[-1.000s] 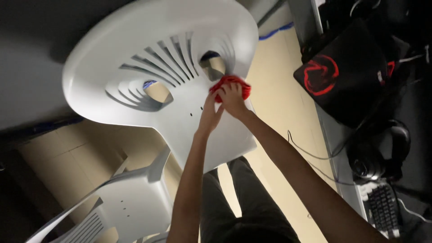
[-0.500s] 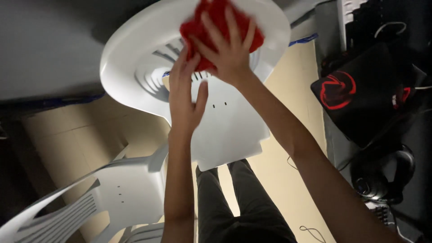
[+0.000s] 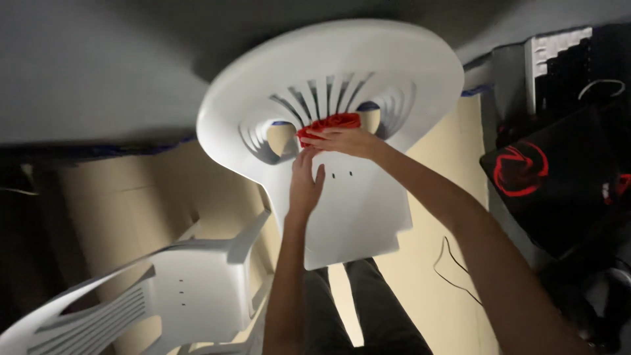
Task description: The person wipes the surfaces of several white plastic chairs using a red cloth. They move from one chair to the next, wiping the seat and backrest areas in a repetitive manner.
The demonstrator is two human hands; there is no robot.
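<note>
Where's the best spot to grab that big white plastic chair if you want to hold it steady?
Probably the broad curved top edge of the white chair, taken from the far side: the rim there looks bare and rounded. The slots in the backrest could also take fingers. The right hand presses a red cloth at those slots, and the left hand lies flat on the seat.

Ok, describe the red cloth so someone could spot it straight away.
Find the big white plastic chair in the middle. The red cloth is bunched against its slotted back, under the right hand and above the left hand. Nothing else on the chair is red.
</note>
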